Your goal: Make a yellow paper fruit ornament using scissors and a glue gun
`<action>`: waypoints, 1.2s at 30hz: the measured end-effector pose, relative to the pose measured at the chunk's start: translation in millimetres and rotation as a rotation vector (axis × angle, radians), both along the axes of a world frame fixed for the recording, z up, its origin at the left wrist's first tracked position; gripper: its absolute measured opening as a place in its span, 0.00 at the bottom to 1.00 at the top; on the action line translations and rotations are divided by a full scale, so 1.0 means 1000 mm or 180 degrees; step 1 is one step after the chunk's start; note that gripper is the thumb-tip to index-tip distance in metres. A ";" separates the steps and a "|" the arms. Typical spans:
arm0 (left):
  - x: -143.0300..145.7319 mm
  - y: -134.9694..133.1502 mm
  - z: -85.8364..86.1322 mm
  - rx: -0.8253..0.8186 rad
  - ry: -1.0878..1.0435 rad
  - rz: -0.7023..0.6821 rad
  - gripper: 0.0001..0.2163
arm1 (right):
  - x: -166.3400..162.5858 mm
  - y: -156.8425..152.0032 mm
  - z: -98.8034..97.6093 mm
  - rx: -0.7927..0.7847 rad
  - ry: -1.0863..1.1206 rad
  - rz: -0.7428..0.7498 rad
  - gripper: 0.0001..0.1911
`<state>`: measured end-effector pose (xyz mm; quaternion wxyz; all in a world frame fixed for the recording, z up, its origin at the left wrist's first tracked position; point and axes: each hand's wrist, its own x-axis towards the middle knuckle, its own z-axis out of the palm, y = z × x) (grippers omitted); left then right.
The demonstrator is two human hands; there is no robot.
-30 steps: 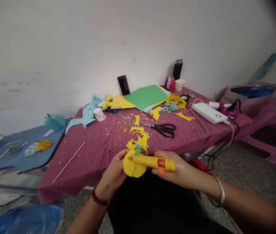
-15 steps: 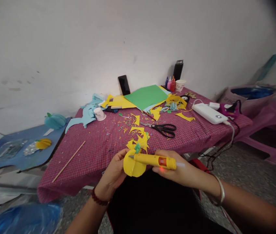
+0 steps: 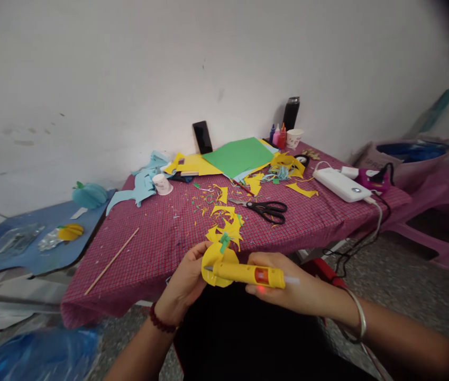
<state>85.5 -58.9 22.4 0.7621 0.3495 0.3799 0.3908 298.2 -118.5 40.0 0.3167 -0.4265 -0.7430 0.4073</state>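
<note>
My left hand (image 3: 184,283) is closed on a round yellow paper fruit (image 3: 218,255) with a small green stem, held just in front of the table's near edge. In my right hand (image 3: 287,286) lies a yellow glue gun (image 3: 248,274), gripped sideways with its nozzle pointing left onto the paper fruit. A red light glows on the gun's body. Both wrists show, the left with a dark bead bracelet, the right with a metal bangle.
The table with a red checked cloth (image 3: 161,238) carries black scissors (image 3: 266,208), yellow scraps (image 3: 224,222), green paper (image 3: 238,155), a wooden stick (image 3: 112,261), a white power bank (image 3: 341,183), a phone (image 3: 202,137), a flask (image 3: 290,114) and paint bottles (image 3: 277,135). A blue mat (image 3: 29,241) lies left, a pink stool (image 3: 442,201) right.
The glue gun has dropped slightly and its nozzle now sits lower on the yellow paper fruit. The fruit has turned a little in my left hand.
</note>
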 end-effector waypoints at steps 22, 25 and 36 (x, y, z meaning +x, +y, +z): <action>-0.024 0.027 -0.019 0.0038 -0.0060 0.0294 0.16 | 0.071 0.034 0.002 0.1317 -0.1618 -0.1218 0.13; -0.024 0.027 -0.016 0.0089 -0.0233 0.0297 0.15 | 0.108 0.044 -0.002 0.1137 -0.2245 -0.1117 0.14; -0.013 0.017 -0.010 0.0563 -0.0554 0.0519 0.18 | 0.200 0.090 -0.023 0.0703 -0.2651 -0.0868 0.17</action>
